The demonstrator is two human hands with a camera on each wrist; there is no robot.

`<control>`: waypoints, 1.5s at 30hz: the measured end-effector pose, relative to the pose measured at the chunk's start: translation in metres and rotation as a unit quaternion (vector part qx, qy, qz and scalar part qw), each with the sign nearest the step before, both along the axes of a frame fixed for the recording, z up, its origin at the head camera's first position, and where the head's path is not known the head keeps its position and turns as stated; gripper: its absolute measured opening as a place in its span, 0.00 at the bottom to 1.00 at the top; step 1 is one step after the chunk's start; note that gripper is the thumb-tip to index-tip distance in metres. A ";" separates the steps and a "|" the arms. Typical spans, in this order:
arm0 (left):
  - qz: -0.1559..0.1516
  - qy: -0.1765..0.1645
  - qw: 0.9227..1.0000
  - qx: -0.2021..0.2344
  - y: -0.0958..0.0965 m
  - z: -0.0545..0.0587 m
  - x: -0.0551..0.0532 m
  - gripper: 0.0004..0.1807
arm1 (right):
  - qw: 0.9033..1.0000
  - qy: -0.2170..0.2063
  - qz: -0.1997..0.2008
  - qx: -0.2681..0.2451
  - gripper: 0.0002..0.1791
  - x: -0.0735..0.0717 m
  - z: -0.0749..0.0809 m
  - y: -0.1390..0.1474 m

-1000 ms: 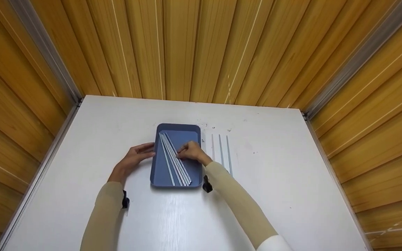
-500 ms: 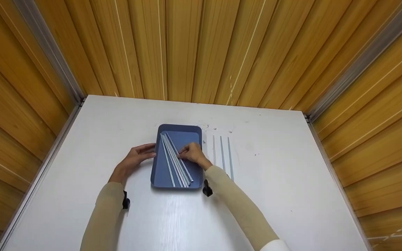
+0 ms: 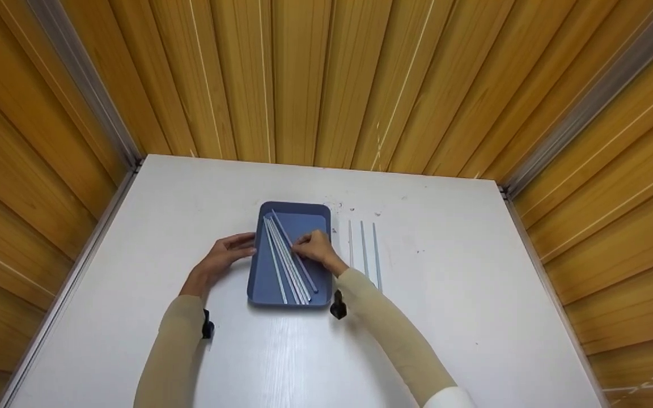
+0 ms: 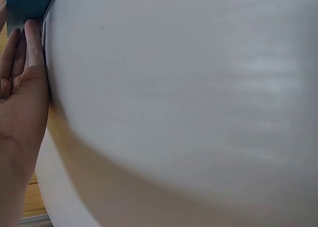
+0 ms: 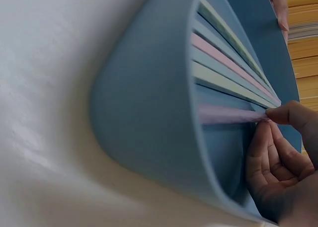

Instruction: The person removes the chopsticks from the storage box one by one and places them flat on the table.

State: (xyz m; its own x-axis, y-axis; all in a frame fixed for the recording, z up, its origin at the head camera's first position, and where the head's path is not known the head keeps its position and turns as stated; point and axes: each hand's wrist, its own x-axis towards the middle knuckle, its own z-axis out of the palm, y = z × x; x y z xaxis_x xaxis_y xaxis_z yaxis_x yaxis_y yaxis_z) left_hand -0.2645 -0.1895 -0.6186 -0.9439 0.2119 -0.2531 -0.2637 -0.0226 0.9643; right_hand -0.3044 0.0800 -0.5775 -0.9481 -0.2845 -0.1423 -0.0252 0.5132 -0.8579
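Observation:
A blue rectangular tray (image 3: 295,208) holds several long thin straws (image 3: 284,263) in pastel colours, fanned lengthwise. My right hand (image 3: 315,247) reaches over the tray's right side. Between its thumb and index finger it pinches a purple straw (image 5: 226,114), set slightly apart from the bundle with its near end inside the tray. Against the tray's left wall rests my left hand (image 3: 221,258), its fingers extended; in the left wrist view the fingertips touch the tray side (image 4: 31,4). The tips of the right thumb and finger cover part of the purple straw.
Three straws (image 3: 364,243) lie side by side on the white table (image 3: 445,272) right of the tray, partly hidden by the right sleeve. Wood-patterned panels (image 3: 295,85) stand behind and at both sides of the table.
The purple straw in my right hand has shifted right and away from the bundle, its far end now apart from the others. The left hand stays at the tray's wall.

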 end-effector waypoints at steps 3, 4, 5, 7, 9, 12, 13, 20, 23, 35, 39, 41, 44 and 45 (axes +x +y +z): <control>-0.007 0.008 1.000 0.002 -0.001 -0.001 0.001 0.35 | 0.999 -0.024 -0.002 -0.033 0.10 0.000 0.000 0.001; -0.008 0.010 1.000 0.002 -0.001 0.000 0.001 0.35 | 0.999 -0.031 -0.001 -0.042 0.11 0.000 0.001 0.001; -0.009 0.012 1.000 0.003 -0.001 -0.001 0.001 0.35 | 0.998 -0.037 0.000 -0.051 0.11 0.000 0.001 0.002; -0.009 0.013 1.000 -0.001 -0.001 -0.001 0.001 0.35 | 0.997 -0.046 0.002 -0.067 0.13 0.000 0.003 0.003; -0.009 0.014 1.000 -0.003 -0.001 -0.001 0.001 0.35 | 0.995 -0.051 0.002 -0.082 0.15 0.000 0.005 0.005; -0.009 0.014 1.000 -0.006 -0.002 -0.002 0.000 0.35 | 0.992 -0.067 -0.003 -0.110 0.17 0.000 0.009 0.010; -0.008 0.014 1.000 -0.004 -0.001 -0.002 0.000 0.35 | 0.990 -0.072 -0.004 -0.120 0.18 0.000 0.009 0.012; -0.004 0.006 1.000 -0.005 -0.001 -0.003 -0.002 0.35 | 0.986 -0.075 0.015 -0.146 0.20 0.003 0.016 0.025; -0.003 0.002 1.000 -0.008 -0.001 -0.002 -0.002 0.36 | 0.985 -0.073 0.025 -0.156 0.20 0.007 0.019 0.030; -0.003 0.010 1.000 -0.009 -0.001 0.001 0.001 0.37 | 0.982 -0.067 0.017 -0.177 0.22 0.015 0.030 0.068; -0.001 0.014 1.000 -0.006 -0.001 -0.001 0.001 0.37 | 0.982 -0.062 0.001 -0.177 0.22 0.015 0.029 0.085; -0.002 0.016 1.000 -0.002 -0.002 -0.002 0.002 0.37 | 0.982 -0.058 -0.008 -0.178 0.22 0.015 0.028 0.093; -0.006 0.023 1.000 0.002 -0.004 -0.003 0.002 0.36 | 0.983 -0.054 -0.028 -0.176 0.21 0.015 0.027 0.105; -0.005 0.024 1.000 0.005 -0.004 -0.004 0.002 0.36 | 0.983 -0.053 -0.036 -0.174 0.20 0.015 0.026 0.109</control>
